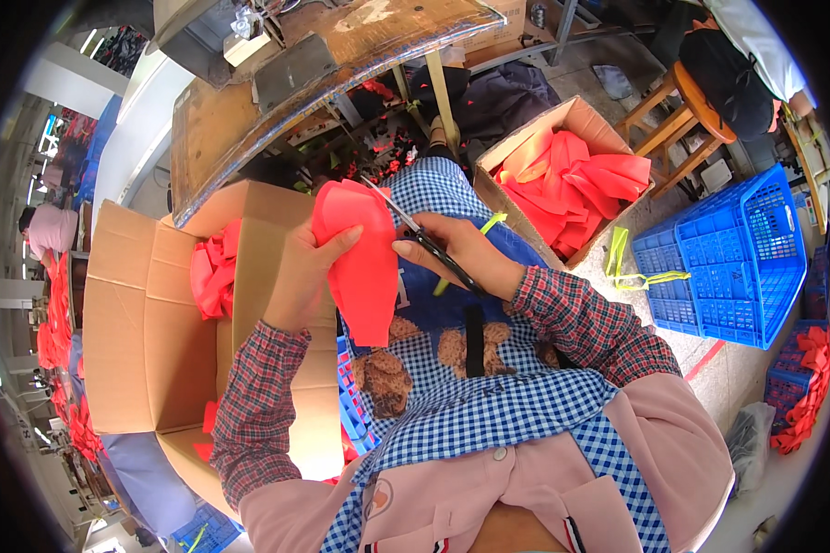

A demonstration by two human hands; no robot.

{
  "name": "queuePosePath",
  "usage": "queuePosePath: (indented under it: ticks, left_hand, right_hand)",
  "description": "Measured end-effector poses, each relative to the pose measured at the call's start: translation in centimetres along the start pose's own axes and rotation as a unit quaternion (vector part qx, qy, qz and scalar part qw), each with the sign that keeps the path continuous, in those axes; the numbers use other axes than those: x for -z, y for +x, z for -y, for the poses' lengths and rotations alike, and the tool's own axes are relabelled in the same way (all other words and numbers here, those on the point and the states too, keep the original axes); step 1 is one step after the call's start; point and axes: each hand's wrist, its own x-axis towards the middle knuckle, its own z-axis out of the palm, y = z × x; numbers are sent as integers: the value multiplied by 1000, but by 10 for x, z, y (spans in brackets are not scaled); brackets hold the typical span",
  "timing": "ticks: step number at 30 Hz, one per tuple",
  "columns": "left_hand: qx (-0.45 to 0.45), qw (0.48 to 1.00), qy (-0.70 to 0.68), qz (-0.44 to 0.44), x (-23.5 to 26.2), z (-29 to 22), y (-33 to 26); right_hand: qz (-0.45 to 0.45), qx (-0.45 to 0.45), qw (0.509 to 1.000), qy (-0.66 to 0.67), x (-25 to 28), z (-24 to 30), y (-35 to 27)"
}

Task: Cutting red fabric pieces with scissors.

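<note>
Apron: a blue checked apron point(489, 405) covers the person's lap, under pink cuffs and plaid sleeves.
Left hand: the left hand point(306, 276) pinches the red fabric piece point(364, 258) at its left edge — thumb on the front, fingers behind.
Fabric: it hangs upright over the lap, between the two hands.
Right hand: the right hand point(461, 253) is closed around small black scissors point(424, 241), blades pointing up-left at the fabric's top edge.
Left box: an open cardboard box point(157, 332) with red pieces stands just beside the left arm.
Right box: another carton point(563, 175) of red fabric sits beyond the right hand — a blue crate point(738, 258) further right.
Worktop: a worn wooden worktop point(249, 111) lies ahead.
</note>
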Motion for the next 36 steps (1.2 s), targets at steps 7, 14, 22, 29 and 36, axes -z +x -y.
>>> queuePosePath:
  ticks: [7, 14, 22, 29, 36]
  left_hand:
    - [-1, 1000, 8, 17, 2, 2, 0]
    - [22, 999, 33, 29, 5, -2, 4]
    - [56, 996, 63, 31, 19, -16, 12]
    - [-78, 993, 20, -89, 86, -58, 45]
    - [-146, 979, -47, -132, 132, -112, 94]
  right_hand:
    - [40, -16, 997, -65, 6, 8, -4]
    - [28, -14, 998, -61, 2, -1, -6]
    - [16, -45, 999, -3, -11, -9, -3]
    - [-17, -142, 963, 226, 14, -15, 3]
    - [-1, -132, 973, 188, 8, -26, 10]
